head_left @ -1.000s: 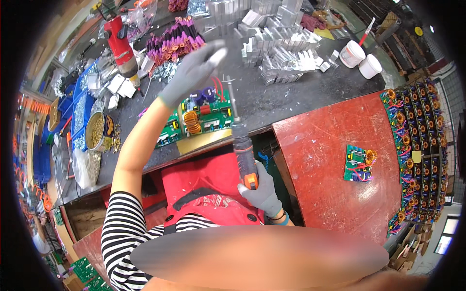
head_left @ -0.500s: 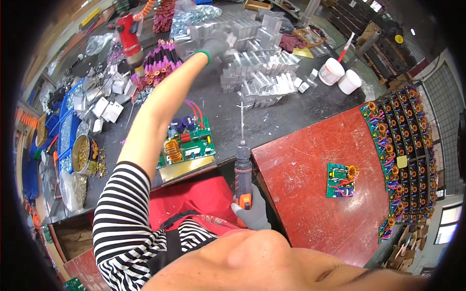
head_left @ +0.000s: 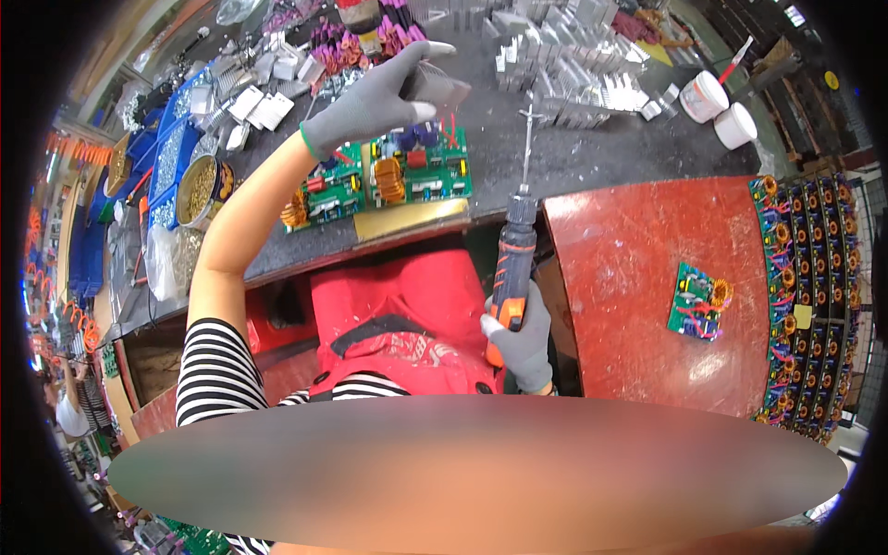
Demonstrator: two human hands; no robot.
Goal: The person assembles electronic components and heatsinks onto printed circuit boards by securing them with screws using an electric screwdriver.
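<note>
Grey aluminium is what our left hand (head_left: 375, 97) now pinches: a small finned heat sink (head_left: 435, 85), lifted just above the far end of the 2 green circuit boards (head_left: 379, 180) lying near the front edge of the dark workbench (head_left: 592, 157). Half a second ago that arm was stretched toward the heap of heat sinks (head_left: 573, 69) at the back of the bench; it has drawn back with 1 piece, so we judge the part is picked and ready to be seated on a board. Our right hand (head_left: 520, 338), fingers wrapped tight, holds the orange and black electric screwdriver (head_left: 513, 264) upright at the bench's front edge, bit pointing away, as before. A single small board (head_left: 698, 301) lies on the red table (head_left: 638, 259) to the right.
</note>
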